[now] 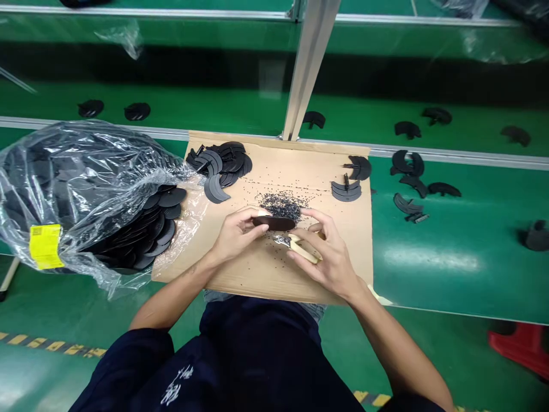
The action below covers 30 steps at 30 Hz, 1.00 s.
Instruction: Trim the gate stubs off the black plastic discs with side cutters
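Observation:
My left hand [238, 233] grips a flat black plastic disc [275, 223] by its left end, thumb on the near side. In my right hand [326, 246] is a pair of cutting pliers [303, 249] with cream handles. Their metal jaws point left, just below the disc's near edge; whether they touch it I cannot tell. My right index finger reaches up close to the disc's right end. Right behind the disc lies a heap of tiny black plastic bits [283, 205], scattered over the cardboard sheet [257, 280].
On the left a clear plastic bag [77, 171] with a yellow label spills many black discs [146, 240]. Black curved parts [227, 163] are piled at the cardboard's back left, with others [346, 191] at its right. More lie on the green table [450, 240]. A metal post [309, 63] rises behind.

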Tool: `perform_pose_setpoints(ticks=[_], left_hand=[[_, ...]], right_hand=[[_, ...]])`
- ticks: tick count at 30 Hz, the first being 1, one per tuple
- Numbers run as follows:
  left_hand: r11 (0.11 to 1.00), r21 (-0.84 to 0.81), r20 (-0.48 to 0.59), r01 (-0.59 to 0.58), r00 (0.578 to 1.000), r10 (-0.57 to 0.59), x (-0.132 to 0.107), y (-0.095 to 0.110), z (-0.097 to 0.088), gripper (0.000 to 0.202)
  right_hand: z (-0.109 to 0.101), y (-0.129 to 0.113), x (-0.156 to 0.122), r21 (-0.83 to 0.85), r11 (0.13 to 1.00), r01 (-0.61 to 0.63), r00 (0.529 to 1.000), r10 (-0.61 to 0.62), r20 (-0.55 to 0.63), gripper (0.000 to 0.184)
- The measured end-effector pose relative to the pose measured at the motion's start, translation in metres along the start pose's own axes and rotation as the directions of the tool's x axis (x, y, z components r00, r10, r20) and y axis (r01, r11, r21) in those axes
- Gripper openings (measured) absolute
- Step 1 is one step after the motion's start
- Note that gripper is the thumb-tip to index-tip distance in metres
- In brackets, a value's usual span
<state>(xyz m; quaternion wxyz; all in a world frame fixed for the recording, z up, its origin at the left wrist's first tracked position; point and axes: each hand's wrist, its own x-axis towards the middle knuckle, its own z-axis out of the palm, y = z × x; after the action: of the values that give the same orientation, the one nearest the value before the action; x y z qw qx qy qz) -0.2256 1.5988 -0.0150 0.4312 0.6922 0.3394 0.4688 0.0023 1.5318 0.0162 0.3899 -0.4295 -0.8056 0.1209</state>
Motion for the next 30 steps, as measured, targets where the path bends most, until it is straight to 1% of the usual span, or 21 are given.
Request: perform_pose_setpoints(ticks=[2,3,5,8,9,11,13,14,15,17,19,24,27,30], left_hand=[[0.995,-0.098,-0.009,0.027,1.0,-0.028,-0.002,0.001,0.001,0.022],[0.994,-0.106,-0.005,0.019,1.0,-0.02,-0.003,0.002,0.001,0.021],[0.999,-0.028,0.024,-0.028,0.999,0.028,-0.001,0.004,0.002,0.017],[0.976,0.151,0.092,-0.159,0.985,0.147,0.003,0.007,0.001,0.02],[0.962,0.183,0.11,-0.201,0.977,0.183,0.005,0.008,0.0,0.021],[0.947,0.204,0.119,-0.247,0.967,0.227,0.007,0.009,-0.003,0.025],[0.95,0.195,0.103,-0.244,0.968,0.228,0.008,0.01,-0.006,0.027],[0.955,0.179,0.094,-0.236,0.97,0.222,0.008,0.01,-0.007,0.027],[0.961,0.157,0.089,-0.228,0.972,0.216,0.008,0.01,-0.007,0.026],[0.97,0.106,0.086,-0.217,0.974,0.208,0.007,0.012,-0.007,0.026],[0.974,0.072,0.09,-0.216,0.974,0.209,0.006,0.015,-0.004,0.027],[0.977,0.048,0.108,-0.206,0.974,0.2,0.006,0.019,0.0,0.026],[0.98,0.045,0.107,-0.193,0.976,0.187,0.006,0.018,-0.001,0.025],[0.979,0.032,0.103,-0.204,0.974,0.2,0.005,0.016,-0.001,0.025]], right_hand=[[0.001,0.002,0.0,0.023,1.0,0.011,1.0,-0.012,0.009,0.026],[0.002,0.002,0.001,0.015,0.999,0.031,0.999,-0.032,0.011,0.026],[0.005,0.001,0.004,-0.059,0.995,0.085,0.996,-0.084,0.01,0.027],[0.005,-0.004,0.007,-0.187,0.969,0.161,0.987,-0.161,0.016,0.027],[0.003,-0.005,0.007,-0.187,0.966,0.176,0.984,-0.176,0.018,0.027],[-0.003,-0.007,0.006,-0.103,0.976,0.193,0.981,-0.192,0.018,0.027],[-0.011,-0.004,0.004,0.004,0.981,0.194,0.981,-0.194,-0.007,0.029],[-0.016,-0.002,0.004,0.021,0.982,0.186,0.982,-0.186,-0.027,0.03],[-0.02,0.002,0.004,0.007,0.985,0.171,0.984,-0.17,-0.048,0.031],[-0.026,0.01,0.005,-0.077,0.989,0.13,0.988,-0.135,-0.069,0.032],[-0.028,0.017,0.008,-0.143,0.983,0.118,0.991,-0.126,-0.045,0.033],[-0.027,0.026,0.012,-0.162,0.973,0.162,0.986,-0.155,0.058,0.035],[-0.026,0.027,0.012,-0.178,0.969,0.169,0.984,-0.157,0.08,0.036],[-0.025,0.027,0.013,-0.195,0.965,0.176,0.983,-0.162,0.084,0.038]])
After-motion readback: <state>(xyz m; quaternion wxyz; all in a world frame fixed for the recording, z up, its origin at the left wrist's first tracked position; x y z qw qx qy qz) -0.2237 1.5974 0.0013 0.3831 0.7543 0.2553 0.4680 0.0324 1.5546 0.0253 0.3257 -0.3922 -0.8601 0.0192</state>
